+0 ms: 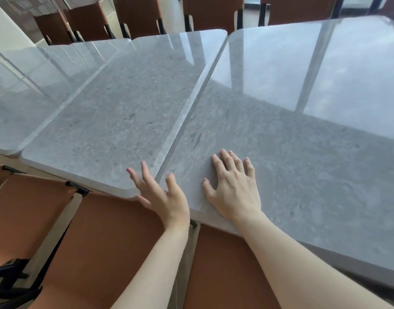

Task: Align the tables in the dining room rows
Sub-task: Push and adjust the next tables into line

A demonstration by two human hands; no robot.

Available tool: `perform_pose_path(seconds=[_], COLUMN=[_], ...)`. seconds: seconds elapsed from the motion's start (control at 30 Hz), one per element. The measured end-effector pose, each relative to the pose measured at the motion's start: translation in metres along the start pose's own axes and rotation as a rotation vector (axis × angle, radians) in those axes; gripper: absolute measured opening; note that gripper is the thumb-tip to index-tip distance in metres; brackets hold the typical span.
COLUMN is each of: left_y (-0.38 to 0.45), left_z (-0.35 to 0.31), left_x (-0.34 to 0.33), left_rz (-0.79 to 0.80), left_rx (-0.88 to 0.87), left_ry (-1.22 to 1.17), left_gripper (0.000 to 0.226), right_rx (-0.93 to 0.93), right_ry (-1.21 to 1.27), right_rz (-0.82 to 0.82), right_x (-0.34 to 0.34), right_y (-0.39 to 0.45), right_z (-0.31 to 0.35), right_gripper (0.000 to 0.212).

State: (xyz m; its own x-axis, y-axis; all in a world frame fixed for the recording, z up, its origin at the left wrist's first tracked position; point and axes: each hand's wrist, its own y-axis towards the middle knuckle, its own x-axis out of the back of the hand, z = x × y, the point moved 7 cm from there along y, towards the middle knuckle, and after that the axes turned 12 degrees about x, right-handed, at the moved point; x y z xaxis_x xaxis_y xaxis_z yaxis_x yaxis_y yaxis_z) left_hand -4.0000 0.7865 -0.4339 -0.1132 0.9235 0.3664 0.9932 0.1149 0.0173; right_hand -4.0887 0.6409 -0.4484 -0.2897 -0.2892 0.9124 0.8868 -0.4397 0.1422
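**Two hands at the seam between grey stone tables**

At the bottom of the frame, brown chair backs [115, 237] stand tucked along the near table edges. Just above them, the left hand [162, 197] has its fingers spread wide at the near rounded corners of two tabletops, bridging the narrow seam; it grips nothing. The right hand [234, 192] lies flat, fingers splayed, palm down on the right table [303, 152], holding nothing. The middle table [115, 121] sits just beside the right one, their long edges nearly touching, its near edge set slightly farther back. A third tabletop [24, 103] adjoins it at the left of the frame. More brown chairs [138, 16] line the far side along the top.
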Motion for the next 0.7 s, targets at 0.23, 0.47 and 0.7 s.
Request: perform_pose_path(seconds=[0.23, 0.47, 0.7], left_y=[-0.059, -0.062, -0.066], left_z=[-0.022, -0.020, -0.019], left_x=[-0.076, -0.074, -0.082], left_rz=[0.582, 0.553, 0.514], left_rx=[-0.299, -0.353, -0.514], left_ry=[0.213, 0.328, 0.585], left_gripper=[0.064, 0.068, 0.032], right_rx=[0.006, -0.096, -0.457], right_ry=[0.089, 0.377, 0.618], right_rz=[-0.004, -0.245, -0.634], right_x=[0.007, 0.028, 0.043], right_y=[0.001, -0.008, -0.037], right_z=[-0.006, -0.015, -0.048], right_gripper=[0.064, 0.048, 0.053])
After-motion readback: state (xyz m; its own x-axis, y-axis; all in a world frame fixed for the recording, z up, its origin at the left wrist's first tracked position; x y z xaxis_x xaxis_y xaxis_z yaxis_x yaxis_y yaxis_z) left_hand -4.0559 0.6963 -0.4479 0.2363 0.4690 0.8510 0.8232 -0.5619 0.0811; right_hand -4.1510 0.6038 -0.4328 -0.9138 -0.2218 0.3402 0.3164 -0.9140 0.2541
